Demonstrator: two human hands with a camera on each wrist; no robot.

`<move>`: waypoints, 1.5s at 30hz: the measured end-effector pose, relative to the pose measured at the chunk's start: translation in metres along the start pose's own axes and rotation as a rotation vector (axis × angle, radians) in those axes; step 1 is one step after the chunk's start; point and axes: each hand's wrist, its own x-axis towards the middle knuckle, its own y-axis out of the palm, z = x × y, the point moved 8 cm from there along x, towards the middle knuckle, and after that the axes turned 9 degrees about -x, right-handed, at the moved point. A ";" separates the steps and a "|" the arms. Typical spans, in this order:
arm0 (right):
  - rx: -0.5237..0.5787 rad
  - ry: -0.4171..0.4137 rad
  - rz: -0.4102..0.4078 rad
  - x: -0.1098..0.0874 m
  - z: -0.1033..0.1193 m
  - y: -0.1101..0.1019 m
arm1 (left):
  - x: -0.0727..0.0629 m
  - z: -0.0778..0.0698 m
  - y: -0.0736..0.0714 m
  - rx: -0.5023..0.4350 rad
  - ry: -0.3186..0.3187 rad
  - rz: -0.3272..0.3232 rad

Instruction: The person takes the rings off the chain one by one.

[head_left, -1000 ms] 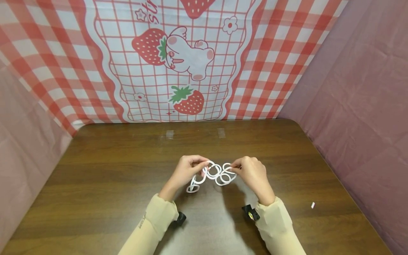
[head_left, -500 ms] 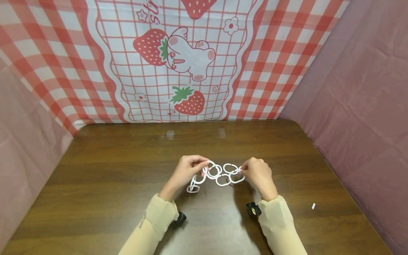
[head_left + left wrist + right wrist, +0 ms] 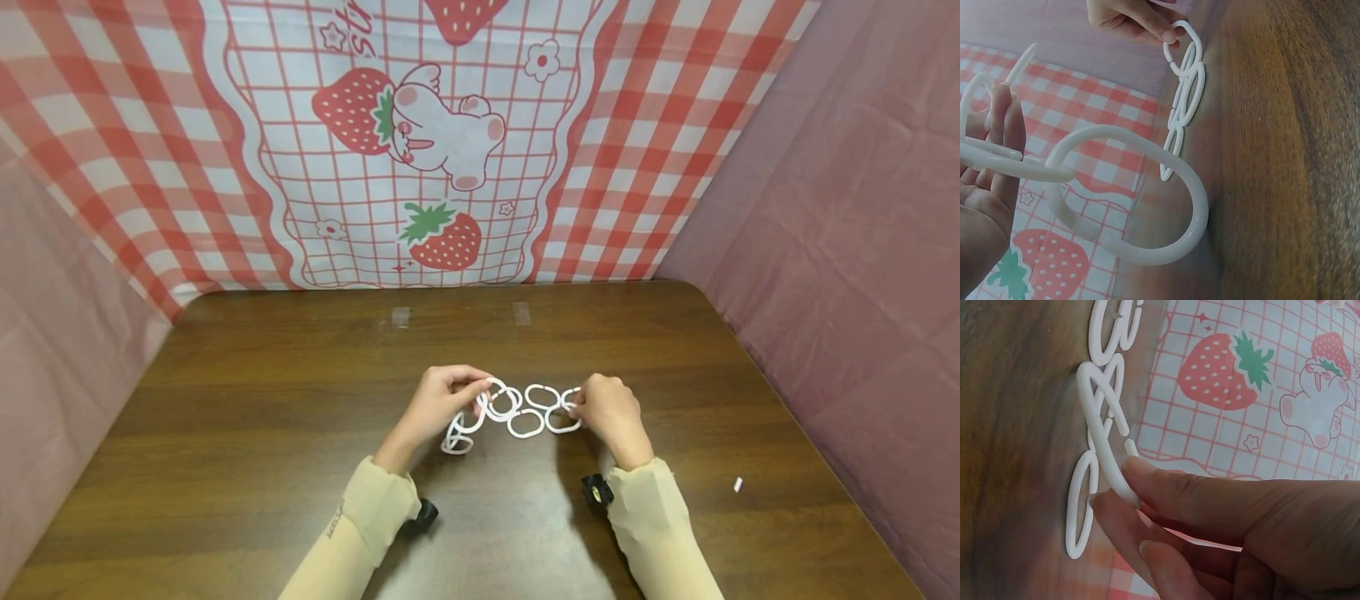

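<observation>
My left hand (image 3: 442, 400) grips several joined white plastic chain links near the middle of the table. One link (image 3: 1196, 194) hangs large in the left wrist view, hooked through another beside my fingers. Between thumb and index finger, my right hand (image 3: 611, 417) pinches a white split link (image 3: 1099, 440), tilted, with a gap in its side. Several more links lie on the table beside it, among them one link (image 3: 525, 437) between the hands and another (image 3: 1071, 528) just under my right fingertips. Which of these are joined is hard to tell where they overlap.
The brown wooden table (image 3: 300, 350) meets a red-and-white checked cloth (image 3: 637, 150) at its back edge. A small white piece (image 3: 738, 484) lies at the right. Two bits of clear tape (image 3: 401, 317) stick near the far edge.
My right hand has moved right, and the links near it have spread from an overlapping cluster into separate outlines. My left hand stays where it was with its links.
</observation>
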 end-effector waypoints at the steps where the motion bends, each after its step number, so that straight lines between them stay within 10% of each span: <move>1: 0.002 -0.002 0.007 0.000 0.000 0.001 | 0.000 0.000 0.000 -0.001 0.001 -0.001; 20: 0.033 -0.024 0.033 0.000 0.002 0.004 | -0.001 0.000 0.000 -0.026 -0.010 -0.004; 29: 0.398 -0.195 -0.095 -0.001 0.022 -0.021 | -0.002 -0.005 0.000 -0.057 -0.002 -0.014; 45: 0.779 -0.289 0.109 -0.008 0.048 -0.012 | -0.001 -0.004 0.000 -0.100 0.011 -0.018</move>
